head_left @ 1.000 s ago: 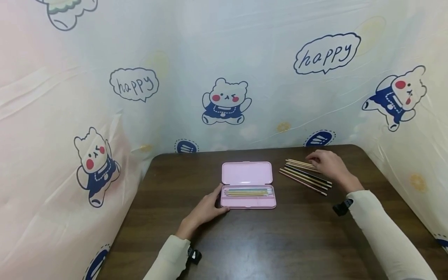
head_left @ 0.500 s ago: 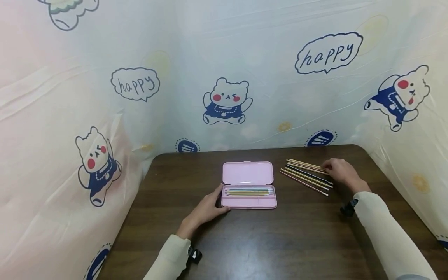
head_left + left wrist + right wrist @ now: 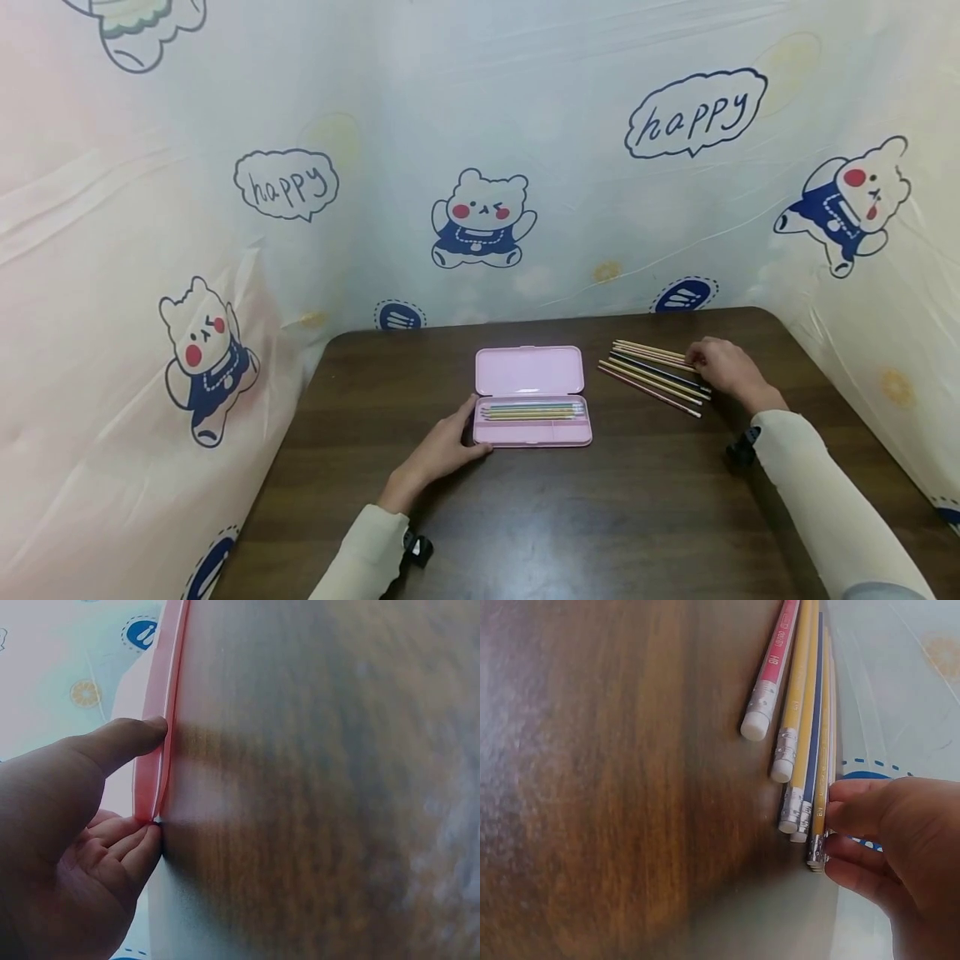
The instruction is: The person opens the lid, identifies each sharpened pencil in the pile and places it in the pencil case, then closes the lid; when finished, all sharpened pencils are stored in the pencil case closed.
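Note:
A pink pencil case point(image 3: 510, 435) lies with its lid raised in the head view, several pencils point(image 3: 531, 412) in its back compartment. My left hand point(image 3: 442, 446) holds the case's left end, thumb on the front edge and fingers at the side; the left wrist view shows the thumb point(image 3: 154, 729) pressed on the case wall point(image 3: 150, 784). To the right, several loose pencils point(image 3: 656, 379) lie fanned out. My right hand point(image 3: 723, 367) pinches at the eraser end of a yellow pencil point(image 3: 820, 832) at the back of that fan; its fingertips are partly hidden.
In the right wrist view a red pencil point(image 3: 772, 675) and a dark blue pencil point(image 3: 813, 750) lie beside the yellow ones. The brown table point(image 3: 570, 517) meets a printed cloth backdrop point(image 3: 375, 242) at its back edge. A small camera point(image 3: 742, 448) sits at the right wrist.
My right hand has slid right along the back pencils to their eraser ends, then stayed about there. The left hand keeps its hold on the case.

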`<state>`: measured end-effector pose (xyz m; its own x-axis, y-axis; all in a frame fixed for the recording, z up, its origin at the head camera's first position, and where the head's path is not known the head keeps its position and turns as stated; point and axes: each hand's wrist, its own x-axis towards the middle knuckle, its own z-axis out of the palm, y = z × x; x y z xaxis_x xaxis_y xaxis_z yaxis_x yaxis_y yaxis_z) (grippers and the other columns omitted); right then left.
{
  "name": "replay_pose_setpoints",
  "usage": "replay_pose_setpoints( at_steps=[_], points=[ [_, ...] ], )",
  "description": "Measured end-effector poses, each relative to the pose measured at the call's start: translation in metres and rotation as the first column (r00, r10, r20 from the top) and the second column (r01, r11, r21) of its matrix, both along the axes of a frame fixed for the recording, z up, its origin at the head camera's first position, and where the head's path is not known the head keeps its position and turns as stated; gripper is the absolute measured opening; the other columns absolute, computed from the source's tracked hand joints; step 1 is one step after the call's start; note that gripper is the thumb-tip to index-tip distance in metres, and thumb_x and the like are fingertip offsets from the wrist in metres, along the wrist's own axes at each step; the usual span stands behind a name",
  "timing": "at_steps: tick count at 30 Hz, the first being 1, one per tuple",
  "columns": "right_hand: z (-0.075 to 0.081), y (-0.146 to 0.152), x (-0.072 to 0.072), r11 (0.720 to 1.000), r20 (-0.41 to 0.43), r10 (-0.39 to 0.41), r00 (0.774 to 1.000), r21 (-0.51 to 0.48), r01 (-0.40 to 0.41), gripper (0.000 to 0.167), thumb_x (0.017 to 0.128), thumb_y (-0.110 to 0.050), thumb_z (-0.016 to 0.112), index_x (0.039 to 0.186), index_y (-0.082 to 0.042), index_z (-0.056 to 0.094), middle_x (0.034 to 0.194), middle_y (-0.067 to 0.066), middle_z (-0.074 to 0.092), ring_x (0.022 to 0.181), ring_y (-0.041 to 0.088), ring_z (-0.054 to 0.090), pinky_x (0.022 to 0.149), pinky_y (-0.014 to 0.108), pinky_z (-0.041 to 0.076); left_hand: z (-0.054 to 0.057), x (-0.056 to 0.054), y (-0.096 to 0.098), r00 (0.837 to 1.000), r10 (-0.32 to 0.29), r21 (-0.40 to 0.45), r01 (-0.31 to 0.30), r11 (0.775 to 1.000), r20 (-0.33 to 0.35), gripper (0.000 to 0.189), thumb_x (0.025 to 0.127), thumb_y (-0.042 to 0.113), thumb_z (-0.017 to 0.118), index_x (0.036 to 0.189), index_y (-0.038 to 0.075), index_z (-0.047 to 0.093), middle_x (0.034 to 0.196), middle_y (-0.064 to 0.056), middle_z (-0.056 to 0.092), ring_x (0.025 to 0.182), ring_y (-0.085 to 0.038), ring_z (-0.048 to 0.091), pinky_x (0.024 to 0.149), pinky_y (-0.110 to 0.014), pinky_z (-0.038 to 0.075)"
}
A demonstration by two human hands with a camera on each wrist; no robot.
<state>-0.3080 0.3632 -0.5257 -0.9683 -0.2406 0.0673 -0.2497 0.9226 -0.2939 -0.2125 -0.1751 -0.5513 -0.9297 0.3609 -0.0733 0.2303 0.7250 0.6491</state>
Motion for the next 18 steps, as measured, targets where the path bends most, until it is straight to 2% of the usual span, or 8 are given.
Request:
replay_pose_setpoints(
  at_steps=[9, 18],
  points=[
    [0.0014, -0.0012, -0.0013, 1.0, 0.028, -0.023, 0.999, 0.007, 0.022, 0.009, 0.098, -0.009, 0.07, 0.102, -0.004, 0.076, 0.097, 0.016, 0.071, 0.082, 0.028, 0.064, 0.077, 0.056, 0.058, 0.0015, 0.0001, -0.0003, 1.0, -0.001, -0.004, 0.001, 1.0, -0.006, 0.101, 0.097, 0.045, 0.078, 0.172, 0.016, 0.019, 0.175, -0.01, 0.033, 0.158, -0.033, 0.041, 0.124, -0.055, 0.04],
    [0.0016, -0.0029, 0.0005, 1.0, 0.059, -0.019, 0.998, 0.013, 0.019, 0.008, 0.099, -0.008, 0.069, 0.101, -0.003, 0.075, 0.094, 0.015, 0.073, 0.078, 0.025, 0.063, 0.075, 0.052, 0.059, 0.002, 0.0011, 0.0003, 1.0, -0.005, -0.001, 0.005, 1.0, -0.01, 0.1, 0.097, 0.044, 0.078, 0.172, 0.014, 0.019, 0.175, -0.01, 0.033, 0.158, -0.033, 0.041, 0.124, -0.055, 0.041]
  ],
)
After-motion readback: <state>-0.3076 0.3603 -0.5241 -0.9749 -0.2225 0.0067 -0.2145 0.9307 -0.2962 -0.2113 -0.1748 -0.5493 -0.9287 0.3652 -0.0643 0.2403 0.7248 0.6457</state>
